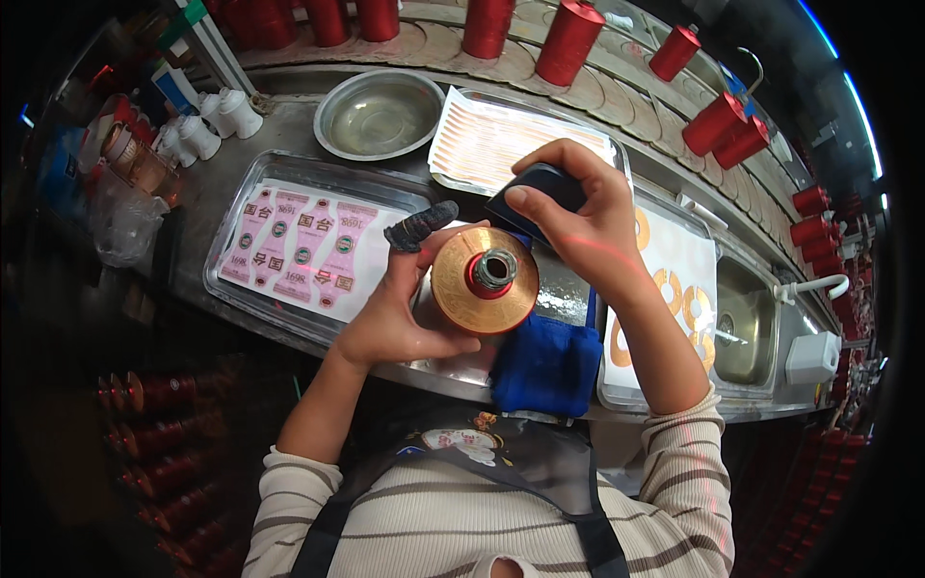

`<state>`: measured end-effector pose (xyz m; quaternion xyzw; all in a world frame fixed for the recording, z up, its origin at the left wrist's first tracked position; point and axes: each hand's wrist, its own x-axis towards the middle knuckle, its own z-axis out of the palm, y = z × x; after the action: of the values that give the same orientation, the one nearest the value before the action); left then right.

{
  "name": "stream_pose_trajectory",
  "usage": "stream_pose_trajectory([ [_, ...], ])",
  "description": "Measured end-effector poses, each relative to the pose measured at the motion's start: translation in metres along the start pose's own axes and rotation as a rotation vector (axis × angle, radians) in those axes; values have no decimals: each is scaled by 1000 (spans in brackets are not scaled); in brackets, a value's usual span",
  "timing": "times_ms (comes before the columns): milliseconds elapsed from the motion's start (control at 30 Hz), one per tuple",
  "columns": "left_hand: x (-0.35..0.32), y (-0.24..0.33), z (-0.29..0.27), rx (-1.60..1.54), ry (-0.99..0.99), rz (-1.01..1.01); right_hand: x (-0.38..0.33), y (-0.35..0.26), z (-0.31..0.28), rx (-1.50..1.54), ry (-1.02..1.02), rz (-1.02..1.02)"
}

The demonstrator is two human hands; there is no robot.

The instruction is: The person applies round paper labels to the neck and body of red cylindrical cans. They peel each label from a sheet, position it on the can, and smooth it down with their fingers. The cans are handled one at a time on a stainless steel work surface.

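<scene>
In the middle, my left hand point(385, 318) is wrapped round a red bottle point(458, 303) seen from above. A round gold label covers the bottle's shoulder, and its neck is uncapped. One finger of this hand wears a dark, wrinkled finger cover point(421, 226). My right hand point(602, 226), just beyond and right of the bottle, grips a dark navy block point(549, 188) between thumb and fingers. Whether the block touches the bottle I cannot tell. Below it, a blue cloth point(549, 371) hangs over the counter's front edge.
Pink labels point(303, 246) lie in a metal tray at left. Behind stand a metal bowl point(330, 104) and a sheet of thin gold strips point(520, 135). Gold ring-shaped labels point(694, 308) are at right, beside a sink point(766, 332). Red bottles point(570, 43) stand on a conveyor point(631, 96).
</scene>
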<state>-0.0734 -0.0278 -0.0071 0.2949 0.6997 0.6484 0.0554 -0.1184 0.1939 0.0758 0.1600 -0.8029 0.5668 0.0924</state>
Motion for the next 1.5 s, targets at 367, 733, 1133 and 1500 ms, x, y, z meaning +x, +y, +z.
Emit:
stream_pose_trajectory([
  [367, -5, -6, 10, 50, -22, -46, 24, -6, 3, 146, -369, 86],
  [733, -8, -10, 8, 149, 9, -68, 5, 17, -7, -90, -54, 147],
  [1133, -7, -9, 15, 142, 132, -36, -22, 9, -7, 26, 19, 67],
  [1500, -8, -31, 60, 226, 492, 0, -100, -6, 9, -315, 26, -564],
])
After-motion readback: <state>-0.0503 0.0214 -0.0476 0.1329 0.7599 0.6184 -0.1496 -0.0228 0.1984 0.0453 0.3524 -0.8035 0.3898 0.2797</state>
